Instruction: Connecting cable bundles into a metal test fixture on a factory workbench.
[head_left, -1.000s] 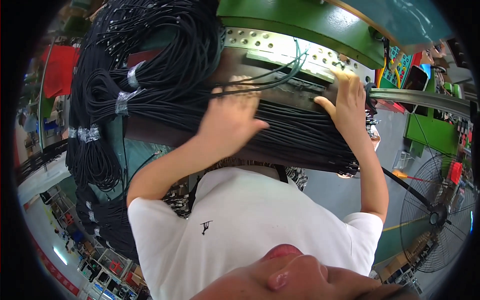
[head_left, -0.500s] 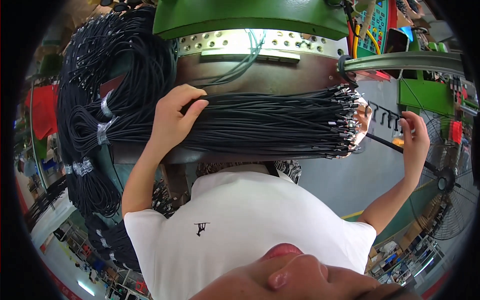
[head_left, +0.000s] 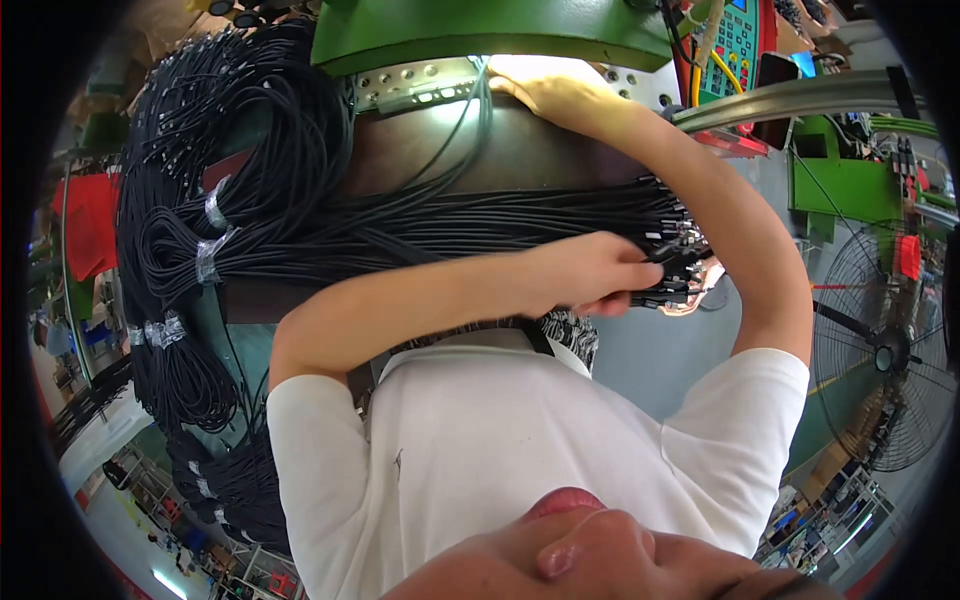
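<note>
My right hand [head_left: 545, 88] reaches under the green machine head, into bright light. Its fingers are bent and pressed together beside thin grey-black cables [head_left: 484, 120] and a metal bar [head_left: 428, 97] with slots; glare hides what they grip. My left hand [head_left: 597, 275] is closed and slightly blurred, near the right end of a thick bundle of black cables [head_left: 470, 225]. Dark pieces show at its fingertips, next to the metal-tipped cable ends [head_left: 682, 240], and I cannot make out what they are. The bundle lies lengthwise across the brown worktop [head_left: 420, 150].
Coiled black cables [head_left: 285, 130] with clear tape bands pile up at the left. The green machine head [head_left: 490, 35] overhangs the far side. A control panel [head_left: 735, 50] and a metal rail [head_left: 800, 98] are at the upper right; a large fan [head_left: 885, 350] stands at the right.
My right hand has moved from the right side, where it held a black branched strip, to the machine. My left hand has slid right along the bundle. The bar and thin cables have shifted left.
</note>
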